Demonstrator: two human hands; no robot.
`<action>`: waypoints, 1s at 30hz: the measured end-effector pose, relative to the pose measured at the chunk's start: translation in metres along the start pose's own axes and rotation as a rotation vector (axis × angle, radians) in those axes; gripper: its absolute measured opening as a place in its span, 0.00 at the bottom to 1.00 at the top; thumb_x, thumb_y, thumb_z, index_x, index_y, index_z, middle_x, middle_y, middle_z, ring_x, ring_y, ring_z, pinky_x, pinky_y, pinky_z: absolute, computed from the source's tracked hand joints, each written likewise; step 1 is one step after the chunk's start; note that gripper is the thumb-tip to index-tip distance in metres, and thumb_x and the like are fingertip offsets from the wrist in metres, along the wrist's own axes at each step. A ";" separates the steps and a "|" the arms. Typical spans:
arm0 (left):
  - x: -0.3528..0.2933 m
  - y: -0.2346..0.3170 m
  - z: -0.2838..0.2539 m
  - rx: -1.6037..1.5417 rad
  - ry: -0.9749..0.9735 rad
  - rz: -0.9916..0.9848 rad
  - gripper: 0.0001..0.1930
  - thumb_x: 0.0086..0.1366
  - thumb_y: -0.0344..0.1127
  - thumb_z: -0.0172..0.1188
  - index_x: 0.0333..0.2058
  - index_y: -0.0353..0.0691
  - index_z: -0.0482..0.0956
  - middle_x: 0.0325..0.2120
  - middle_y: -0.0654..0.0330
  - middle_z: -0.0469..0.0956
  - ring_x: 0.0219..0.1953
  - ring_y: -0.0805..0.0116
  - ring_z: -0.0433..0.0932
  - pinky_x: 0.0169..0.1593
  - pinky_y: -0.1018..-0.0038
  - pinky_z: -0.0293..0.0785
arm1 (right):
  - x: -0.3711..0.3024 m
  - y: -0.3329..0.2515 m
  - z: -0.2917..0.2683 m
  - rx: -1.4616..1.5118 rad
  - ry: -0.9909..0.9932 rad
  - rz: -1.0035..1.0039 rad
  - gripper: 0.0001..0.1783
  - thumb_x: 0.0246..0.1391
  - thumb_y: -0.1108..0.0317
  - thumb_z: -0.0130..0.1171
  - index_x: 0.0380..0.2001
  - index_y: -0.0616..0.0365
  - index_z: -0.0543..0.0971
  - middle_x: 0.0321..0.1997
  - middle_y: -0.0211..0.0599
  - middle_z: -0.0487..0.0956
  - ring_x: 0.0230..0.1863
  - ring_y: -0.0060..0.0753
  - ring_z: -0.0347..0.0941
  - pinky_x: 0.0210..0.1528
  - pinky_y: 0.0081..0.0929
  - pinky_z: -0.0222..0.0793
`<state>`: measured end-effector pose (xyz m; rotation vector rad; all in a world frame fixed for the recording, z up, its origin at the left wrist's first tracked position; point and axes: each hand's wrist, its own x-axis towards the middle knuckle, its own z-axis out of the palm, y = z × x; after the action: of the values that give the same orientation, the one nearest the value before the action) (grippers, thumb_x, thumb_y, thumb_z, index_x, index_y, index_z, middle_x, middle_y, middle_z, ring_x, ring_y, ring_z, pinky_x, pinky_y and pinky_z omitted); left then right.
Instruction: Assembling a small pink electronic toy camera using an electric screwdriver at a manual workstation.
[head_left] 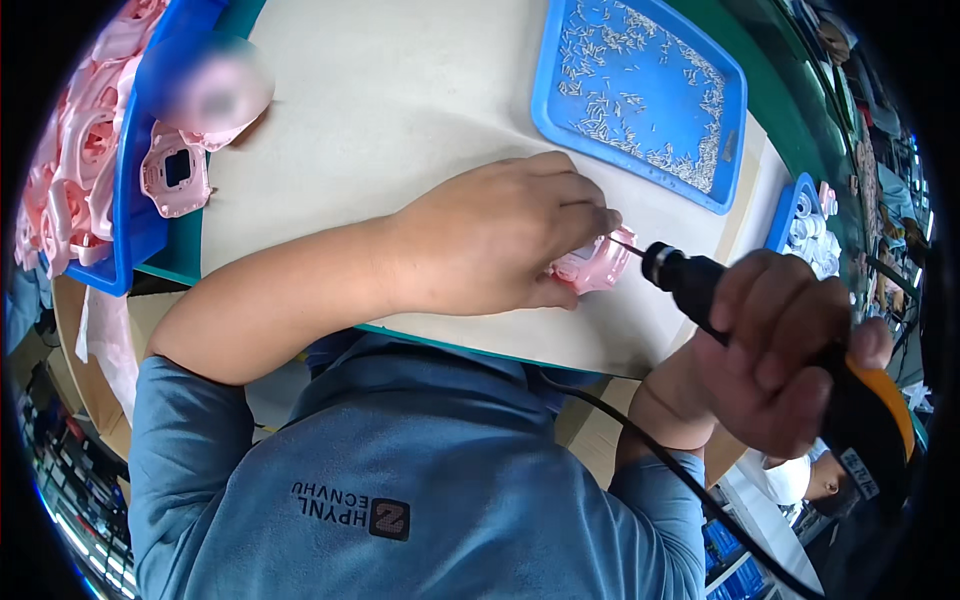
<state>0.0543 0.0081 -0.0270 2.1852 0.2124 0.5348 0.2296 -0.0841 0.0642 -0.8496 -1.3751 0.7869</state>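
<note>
Over the pale work surface, my left hand (510, 235) is closed on a pink plastic housing (597, 268), and its palm and fingers hide much of the part. My right hand (775, 345) wraps round a black and orange electric screwdriver (690, 280). The thin bit points left and reaches the upper edge of the housing, close to my left fingertips. Whether a screw sits at the tip is too small to tell. From the tool's side a black cable (650, 440) runs down past my right forearm.
A blue tray (540, 95) of many small screws stands at the far right. Pink parts fill a blue bin (125, 230) at the left, with another pink housing (165, 190) beside it. A smaller blue container (785, 215) holds white pieces. Behind my right arm a person (790, 480) is partly visible.
</note>
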 end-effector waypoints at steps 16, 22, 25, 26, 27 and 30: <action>-0.004 0.001 0.002 0.047 0.017 0.015 0.33 0.43 0.44 0.72 0.47 0.37 0.73 0.48 0.57 0.71 0.49 0.57 0.70 0.54 0.64 0.68 | 0.040 0.062 -0.040 0.045 0.337 -0.182 0.21 0.52 0.72 0.53 0.50 0.64 0.65 0.20 0.35 0.67 0.20 0.28 0.64 0.29 0.35 0.68; 0.005 -0.006 -0.007 0.075 0.340 0.109 0.27 0.46 0.36 0.71 0.46 0.36 0.75 0.43 0.54 0.75 0.42 0.56 0.73 0.45 0.64 0.71 | 0.038 0.011 -0.027 0.171 0.220 -0.071 0.13 0.54 0.64 0.49 0.43 0.53 0.71 0.22 0.26 0.66 0.22 0.22 0.63 0.32 0.30 0.62; 0.009 -0.007 -0.007 0.096 0.476 0.096 0.21 0.45 0.28 0.69 0.41 0.37 0.78 0.39 0.56 0.76 0.39 0.57 0.74 0.41 0.67 0.72 | 0.036 -0.003 -0.017 0.248 0.141 -0.048 0.11 0.53 0.64 0.51 0.39 0.53 0.71 0.21 0.26 0.67 0.22 0.21 0.64 0.32 0.28 0.62; 0.008 -0.007 -0.007 0.098 0.475 0.093 0.21 0.45 0.28 0.69 0.41 0.37 0.78 0.39 0.56 0.76 0.39 0.57 0.74 0.41 0.67 0.72 | 0.035 -0.005 -0.016 0.268 0.127 -0.040 0.10 0.53 0.64 0.51 0.38 0.53 0.71 0.21 0.25 0.67 0.22 0.21 0.64 0.32 0.28 0.62; 0.008 -0.008 -0.008 0.085 0.468 0.130 0.18 0.46 0.27 0.69 0.39 0.37 0.78 0.37 0.57 0.77 0.38 0.58 0.75 0.40 0.68 0.72 | 0.034 -0.007 -0.014 0.280 0.115 -0.035 0.10 0.52 0.63 0.51 0.37 0.52 0.71 0.21 0.25 0.67 0.22 0.21 0.64 0.32 0.27 0.62; 0.006 -0.006 -0.012 0.041 0.442 0.159 0.13 0.47 0.25 0.68 0.34 0.37 0.80 0.33 0.59 0.78 0.36 0.60 0.75 0.39 0.69 0.72 | 0.032 -0.011 -0.011 0.310 0.098 -0.016 0.08 0.51 0.63 0.53 0.34 0.52 0.71 0.20 0.25 0.68 0.22 0.20 0.65 0.32 0.26 0.62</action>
<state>0.0542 0.0218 -0.0233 2.1094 0.2878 1.1117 0.2421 -0.0625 0.0894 -0.6246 -1.1361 0.9062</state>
